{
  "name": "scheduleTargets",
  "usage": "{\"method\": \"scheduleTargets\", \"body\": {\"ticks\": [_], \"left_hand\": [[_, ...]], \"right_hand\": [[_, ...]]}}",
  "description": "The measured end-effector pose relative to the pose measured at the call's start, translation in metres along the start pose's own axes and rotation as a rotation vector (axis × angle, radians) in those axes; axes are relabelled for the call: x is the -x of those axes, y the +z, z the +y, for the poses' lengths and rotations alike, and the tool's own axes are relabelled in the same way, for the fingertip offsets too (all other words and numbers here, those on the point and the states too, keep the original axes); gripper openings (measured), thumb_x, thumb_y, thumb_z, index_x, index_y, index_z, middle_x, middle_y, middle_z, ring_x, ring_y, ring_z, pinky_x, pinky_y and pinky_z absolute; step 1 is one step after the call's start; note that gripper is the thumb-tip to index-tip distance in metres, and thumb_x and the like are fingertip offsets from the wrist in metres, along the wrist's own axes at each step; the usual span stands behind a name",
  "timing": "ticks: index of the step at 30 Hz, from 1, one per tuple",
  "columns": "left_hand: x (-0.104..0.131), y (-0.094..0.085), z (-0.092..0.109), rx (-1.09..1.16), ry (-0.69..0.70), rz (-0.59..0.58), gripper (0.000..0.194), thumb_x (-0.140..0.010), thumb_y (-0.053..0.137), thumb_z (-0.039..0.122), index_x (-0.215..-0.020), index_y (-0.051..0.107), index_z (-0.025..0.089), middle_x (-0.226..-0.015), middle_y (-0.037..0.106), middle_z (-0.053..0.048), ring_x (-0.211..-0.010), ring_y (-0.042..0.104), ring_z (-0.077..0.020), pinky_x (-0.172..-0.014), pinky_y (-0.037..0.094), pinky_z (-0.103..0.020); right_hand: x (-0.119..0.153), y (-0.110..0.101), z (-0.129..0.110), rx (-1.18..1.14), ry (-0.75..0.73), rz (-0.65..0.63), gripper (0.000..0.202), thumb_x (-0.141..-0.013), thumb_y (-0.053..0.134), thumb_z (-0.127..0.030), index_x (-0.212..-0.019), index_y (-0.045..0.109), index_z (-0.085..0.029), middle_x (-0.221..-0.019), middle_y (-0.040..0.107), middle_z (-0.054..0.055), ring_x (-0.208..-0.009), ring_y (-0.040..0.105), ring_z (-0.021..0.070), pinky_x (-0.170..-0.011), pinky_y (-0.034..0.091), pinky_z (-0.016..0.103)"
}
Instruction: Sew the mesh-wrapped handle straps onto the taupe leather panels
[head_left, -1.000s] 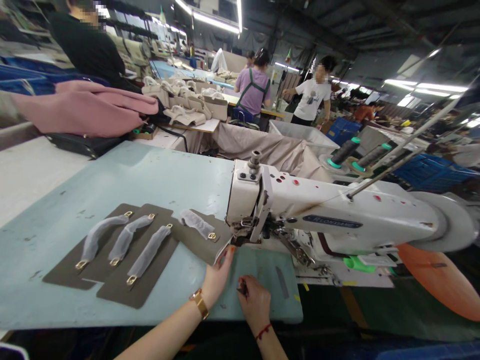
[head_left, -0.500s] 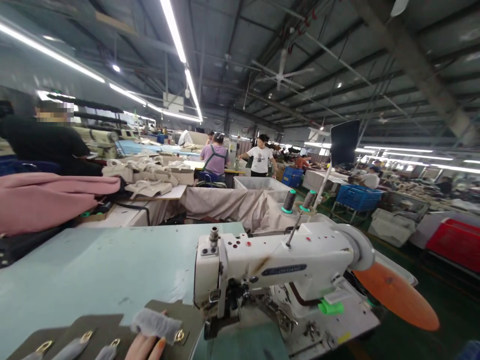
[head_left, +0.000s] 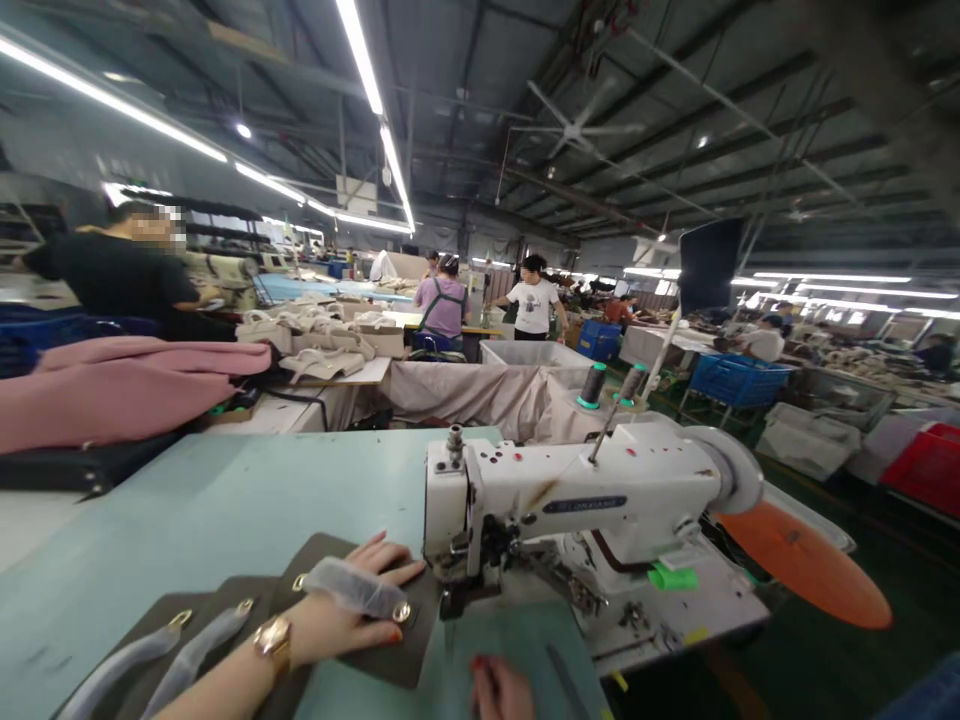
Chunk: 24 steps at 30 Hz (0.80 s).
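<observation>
The left hand (head_left: 352, 610), fingers spread, presses the olive panel (head_left: 390, 655) and its wrapped handle (head_left: 356, 590) flat just left of the sewing machine (head_left: 570, 500), seemingly positioning it for stitching, while the right hand (head_left: 499, 690), its grip unclear, waits before the machine with open table (head_left: 187, 510) behind.

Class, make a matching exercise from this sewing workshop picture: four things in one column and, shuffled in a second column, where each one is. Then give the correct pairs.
Things
1. left hand
2. right hand
3. pink cloth
4. thread spools

Places
A. behind the sewing machine
B. folded at the far left, beyond the green table
C. flat on a dark panel with a wrapped handle
D. at the bottom edge, in front of the machine's needle

Pairs: 1-C, 2-D, 3-B, 4-A
</observation>
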<state>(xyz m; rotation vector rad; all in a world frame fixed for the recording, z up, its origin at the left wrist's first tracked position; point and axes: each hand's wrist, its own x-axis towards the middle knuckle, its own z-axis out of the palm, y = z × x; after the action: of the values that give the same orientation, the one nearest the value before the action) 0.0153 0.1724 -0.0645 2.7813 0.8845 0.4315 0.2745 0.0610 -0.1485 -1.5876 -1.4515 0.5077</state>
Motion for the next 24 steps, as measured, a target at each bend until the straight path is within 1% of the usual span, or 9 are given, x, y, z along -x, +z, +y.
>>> {"method": "scheduleTargets", "body": {"ticks": [2,4,6,8,11,14,16,19,24], "left_hand": [[-0.006,-0.011,0.002,-0.026,0.067,-0.047,0.067,-0.077,0.057,0.060,-0.136,0.040,0.034,-0.128,0.052,-0.008,-0.119,0.048,-0.0293,-0.110,0.025,-0.056],[-0.010,-0.014,-0.001,-0.035,0.100,-0.067,0.065,-0.078,0.055,0.061,-0.135,0.042,0.032,-0.127,0.052,-0.009,-0.117,0.048,-0.0287,-0.109,0.026,-0.055],[-0.011,-0.013,-0.004,-0.033,0.117,-0.076,0.064,-0.079,0.054,0.061,-0.134,0.042,0.031,-0.126,0.051,-0.009,-0.117,0.047,-0.0282,-0.109,0.024,-0.054],[-0.011,-0.011,-0.007,-0.035,0.138,-0.091,0.065,-0.079,0.054,0.060,-0.135,0.041,0.030,-0.125,0.050,-0.009,-0.118,0.046,-0.0280,-0.110,0.023,-0.054],[-0.013,-0.008,-0.007,-0.041,0.171,-0.101,0.066,-0.079,0.055,0.059,-0.136,0.040,0.029,-0.126,0.047,-0.010,-0.116,0.046,-0.0275,-0.109,0.026,-0.050],[-0.017,-0.007,-0.005,-0.030,0.183,-0.087,0.063,-0.078,0.057,0.057,-0.133,0.044,0.029,-0.121,0.048,-0.010,-0.106,0.049,-0.0263,-0.098,0.040,-0.043],[-0.018,-0.006,-0.003,-0.044,0.176,-0.084,0.060,-0.078,0.058,0.055,-0.131,0.046,0.030,-0.117,0.049,-0.009,-0.101,0.049,-0.0258,-0.088,0.044,-0.039],[-0.017,-0.006,0.000,-0.080,0.163,-0.086,0.058,-0.080,0.057,0.053,-0.132,0.045,0.032,-0.115,0.049,-0.008,-0.101,0.048,-0.0259,-0.086,0.043,-0.037],[-0.013,-0.007,0.010,-0.121,0.117,-0.098,0.055,-0.082,0.054,0.052,-0.132,0.045,0.030,-0.111,0.049,-0.009,-0.095,0.049,-0.0248,-0.082,0.042,-0.036]], "right_hand": [[0.003,0.013,-0.008,-0.143,0.082,-0.066,0.048,-0.088,0.037,-0.055,-0.073,0.069,-0.023,-0.062,0.067,0.006,-0.062,0.065,0.0204,-0.063,0.049,0.028],[-0.003,0.025,-0.022,-0.279,0.143,-0.115,0.051,-0.090,0.037,-0.055,-0.072,0.067,-0.018,-0.073,0.069,0.008,-0.072,0.064,0.0207,-0.070,0.047,0.027],[-0.013,0.037,-0.037,-0.368,0.173,-0.134,0.052,-0.089,0.039,-0.056,-0.070,0.065,-0.015,-0.073,0.067,0.008,-0.072,0.061,0.0199,-0.068,0.045,0.026],[-0.020,0.047,-0.048,-0.422,0.199,-0.124,0.051,-0.087,0.043,-0.057,-0.069,0.062,-0.013,-0.069,0.063,0.006,-0.067,0.057,0.0181,-0.062,0.042,0.024],[-0.023,0.058,-0.056,-0.458,0.250,-0.088,0.046,-0.086,0.047,-0.055,-0.071,0.061,-0.013,-0.067,0.060,0.004,-0.065,0.051,0.0157,-0.057,0.037,0.022],[-0.023,0.062,-0.059,-0.448,0.284,-0.072,0.044,-0.085,0.048,-0.052,-0.072,0.062,-0.012,-0.069,0.060,0.004,-0.065,0.049,0.0150,-0.057,0.036,0.022],[-0.023,0.062,-0.059,-0.425,0.286,-0.074,0.044,-0.085,0.047,-0.051,-0.070,0.061,-0.012,-0.067,0.059,0.004,-0.063,0.048,0.0143,-0.056,0.034,0.023],[-0.024,0.060,-0.058,-0.409,0.287,-0.070,0.043,-0.084,0.048,-0.050,-0.065,0.057,-0.013,-0.062,0.054,0.002,-0.060,0.044,0.0130,-0.054,0.033,0.022],[-0.023,0.055,-0.056,-0.411,0.281,-0.077,0.042,-0.083,0.049,-0.049,-0.060,0.052,-0.014,-0.058,0.047,-0.001,-0.057,0.040,0.0113,-0.053,0.031,0.021]]}}
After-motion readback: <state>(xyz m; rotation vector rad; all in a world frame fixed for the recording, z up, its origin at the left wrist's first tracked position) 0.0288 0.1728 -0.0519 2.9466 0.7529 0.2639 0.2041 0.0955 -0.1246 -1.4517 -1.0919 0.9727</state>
